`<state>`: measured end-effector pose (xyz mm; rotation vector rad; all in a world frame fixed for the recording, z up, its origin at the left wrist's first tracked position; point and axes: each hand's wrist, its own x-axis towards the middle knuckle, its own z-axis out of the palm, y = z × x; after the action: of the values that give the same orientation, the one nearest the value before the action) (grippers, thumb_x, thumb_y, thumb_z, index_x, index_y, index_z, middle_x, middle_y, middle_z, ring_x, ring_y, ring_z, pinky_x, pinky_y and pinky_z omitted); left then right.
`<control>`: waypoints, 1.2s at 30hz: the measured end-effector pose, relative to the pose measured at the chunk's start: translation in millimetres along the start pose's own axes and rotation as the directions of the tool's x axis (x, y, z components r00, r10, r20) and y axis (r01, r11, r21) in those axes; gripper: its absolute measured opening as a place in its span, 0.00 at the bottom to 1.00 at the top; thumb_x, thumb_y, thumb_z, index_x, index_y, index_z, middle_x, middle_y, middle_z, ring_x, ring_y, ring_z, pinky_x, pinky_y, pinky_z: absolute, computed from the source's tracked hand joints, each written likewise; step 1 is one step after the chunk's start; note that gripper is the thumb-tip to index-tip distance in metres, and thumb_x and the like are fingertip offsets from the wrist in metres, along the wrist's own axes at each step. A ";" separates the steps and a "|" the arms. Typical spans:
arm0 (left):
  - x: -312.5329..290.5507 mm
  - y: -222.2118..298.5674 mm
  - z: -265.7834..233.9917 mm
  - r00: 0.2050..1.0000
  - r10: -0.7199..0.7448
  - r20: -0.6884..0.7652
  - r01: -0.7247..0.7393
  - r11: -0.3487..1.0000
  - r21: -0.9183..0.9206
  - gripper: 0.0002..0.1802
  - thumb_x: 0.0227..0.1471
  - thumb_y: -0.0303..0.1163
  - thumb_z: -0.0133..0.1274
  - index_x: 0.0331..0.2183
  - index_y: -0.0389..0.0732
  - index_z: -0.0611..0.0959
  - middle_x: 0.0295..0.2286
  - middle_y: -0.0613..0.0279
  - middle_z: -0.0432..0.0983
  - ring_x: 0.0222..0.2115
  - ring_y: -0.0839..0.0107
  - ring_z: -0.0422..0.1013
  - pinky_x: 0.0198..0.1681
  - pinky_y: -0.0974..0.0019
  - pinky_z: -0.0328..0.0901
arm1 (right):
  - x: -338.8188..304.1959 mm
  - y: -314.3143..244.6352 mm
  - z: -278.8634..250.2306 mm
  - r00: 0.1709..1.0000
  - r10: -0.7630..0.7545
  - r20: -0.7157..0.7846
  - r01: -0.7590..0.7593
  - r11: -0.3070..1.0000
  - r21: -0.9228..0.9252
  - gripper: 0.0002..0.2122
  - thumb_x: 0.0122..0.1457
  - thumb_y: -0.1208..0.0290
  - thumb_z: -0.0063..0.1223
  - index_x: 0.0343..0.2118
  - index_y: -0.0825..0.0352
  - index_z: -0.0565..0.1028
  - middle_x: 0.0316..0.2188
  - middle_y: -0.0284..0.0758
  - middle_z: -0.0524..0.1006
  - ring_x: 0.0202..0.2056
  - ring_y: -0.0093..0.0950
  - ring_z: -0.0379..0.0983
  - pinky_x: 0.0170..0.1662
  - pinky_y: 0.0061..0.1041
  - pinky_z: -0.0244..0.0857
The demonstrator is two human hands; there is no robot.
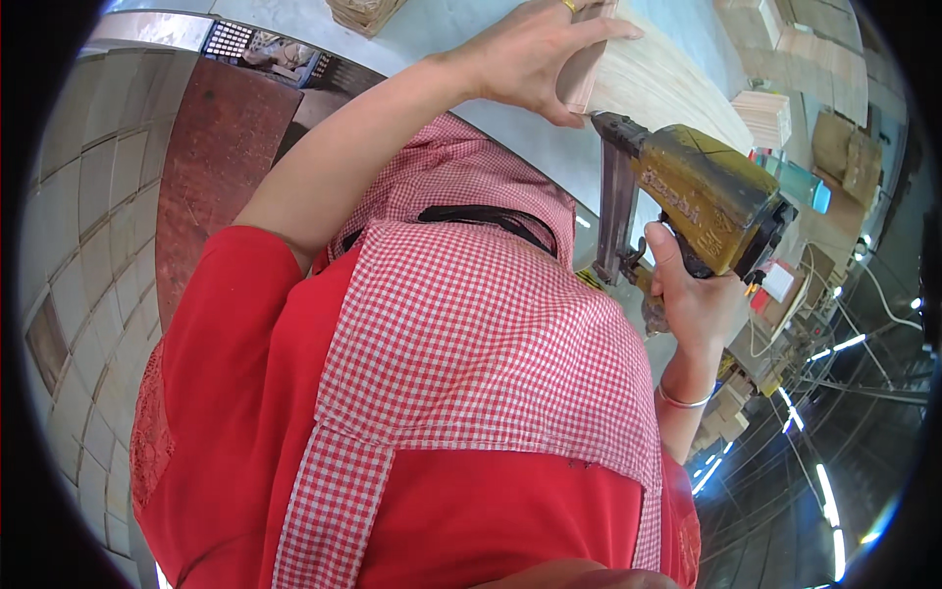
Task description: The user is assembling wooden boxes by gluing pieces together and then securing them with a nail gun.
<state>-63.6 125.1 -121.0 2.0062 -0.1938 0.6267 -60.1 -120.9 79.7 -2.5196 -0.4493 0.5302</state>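
Note:
My right hand [699, 294] is wrapped around the handle of a yellow and black nail gun [711, 191]. The nail gun's dark nose meets the near corner of a pale wooden box [653, 83], and its long magazine hangs down toward me. My left hand [525, 57] grips the left end of the box, thumb at the near corner and fingers over the upper edge. The far part of the box is cut off by the picture's top edge, and part of its inside is hidden.
The box lies on a pale worktable [432, 39]. A bundle of thin wood pieces [365, 14] sits at its far left. To the right are stacked wooden pieces [763, 118] and a teal bottle [803, 185]. A dark red board [221, 167] and a plastic crate [265, 51] are at left.

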 end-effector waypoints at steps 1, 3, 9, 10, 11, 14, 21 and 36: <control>-0.1 0.6 0.3 1.000 -0.002 -0.005 0.002 1.000 -0.006 0.62 0.27 0.47 0.77 0.64 0.45 0.65 0.60 0.28 0.55 0.58 0.34 0.60 0.64 0.47 0.59 | -3.1 -2.0 1.2 0.998 0.062 -0.005 -0.063 0.998 -0.031 0.17 0.57 0.68 0.71 0.44 0.72 0.79 0.34 0.32 0.82 0.31 0.19 0.76 0.35 0.20 0.69; -0.5 1.4 0.5 1.000 -0.005 -0.013 0.005 1.000 -0.017 0.62 0.27 0.47 0.77 0.64 0.46 0.65 0.60 0.28 0.55 0.58 0.34 0.60 0.63 0.46 0.59 | -9.0 -5.7 4.9 0.984 0.177 0.006 -0.177 0.980 0.088 0.16 0.57 0.69 0.71 0.44 0.72 0.79 0.32 0.31 0.82 0.28 0.18 0.75 0.33 0.19 0.68; 0.1 2.1 -0.1 1.000 0.000 -0.018 0.000 1.000 -0.001 0.62 0.27 0.48 0.77 0.64 0.47 0.65 0.60 0.29 0.55 0.57 0.35 0.62 0.62 0.46 0.60 | -17.6 -2.4 18.0 0.985 0.162 -0.057 -0.146 0.965 0.217 0.16 0.58 0.66 0.71 0.43 0.71 0.79 0.24 0.26 0.78 0.18 0.14 0.68 0.22 0.17 0.60; 0.3 2.0 0.1 1.000 -0.006 -0.008 0.006 1.000 0.004 0.63 0.27 0.48 0.77 0.64 0.46 0.64 0.60 0.29 0.54 0.57 0.34 0.61 0.62 0.45 0.60 | -17.6 -1.4 17.2 0.984 0.169 -0.058 -0.153 0.966 0.206 0.16 0.58 0.67 0.71 0.43 0.72 0.79 0.24 0.26 0.78 0.18 0.14 0.68 0.22 0.17 0.60; 0.2 2.2 0.8 1.000 -0.011 0.001 0.011 1.000 0.009 0.64 0.27 0.49 0.77 0.65 0.46 0.63 0.60 0.29 0.53 0.58 0.34 0.60 0.62 0.45 0.59 | -16.6 -0.5 16.1 0.992 0.109 -0.068 -0.095 0.978 0.184 0.15 0.58 0.68 0.70 0.43 0.72 0.78 0.24 0.27 0.78 0.18 0.14 0.68 0.21 0.17 0.60; -1.2 2.8 5.4 0.993 -0.035 -0.109 0.040 0.998 0.048 0.58 0.31 0.48 0.75 0.63 0.40 0.68 0.57 0.31 0.61 0.54 0.41 0.66 0.58 0.49 0.64 | -3.1 -0.1 8.7 0.995 -0.053 -0.080 0.060 0.994 0.091 0.14 0.59 0.72 0.69 0.43 0.72 0.77 0.24 0.29 0.76 0.17 0.16 0.67 0.19 0.17 0.60; -11.4 1.1 13.4 0.984 -0.077 -0.163 0.087 0.995 0.054 0.66 0.33 0.44 0.76 0.68 0.38 0.58 0.59 0.43 0.66 0.58 0.49 0.66 0.63 0.52 0.61 | 38.9 -13.6 -9.3 0.986 -0.152 -0.064 0.145 0.984 -0.101 0.13 0.58 0.70 0.70 0.40 0.72 0.79 0.24 0.29 0.78 0.17 0.15 0.67 0.19 0.17 0.59; -13.9 0.7 14.1 0.990 -0.086 -0.115 0.093 0.994 0.057 0.78 0.23 0.44 0.79 0.70 0.42 0.49 0.62 0.46 0.57 0.60 0.46 0.60 0.66 0.48 0.57 | 60.1 -34.5 -8.5 0.990 -0.141 0.008 0.141 0.988 -0.063 0.14 0.57 0.67 0.71 0.39 0.72 0.80 0.21 0.27 0.76 0.16 0.15 0.66 0.19 0.17 0.58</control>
<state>-70.9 111.0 -132.9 2.0201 -0.0162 0.6936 -11.2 -71.9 88.7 -2.5238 -0.6499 0.4723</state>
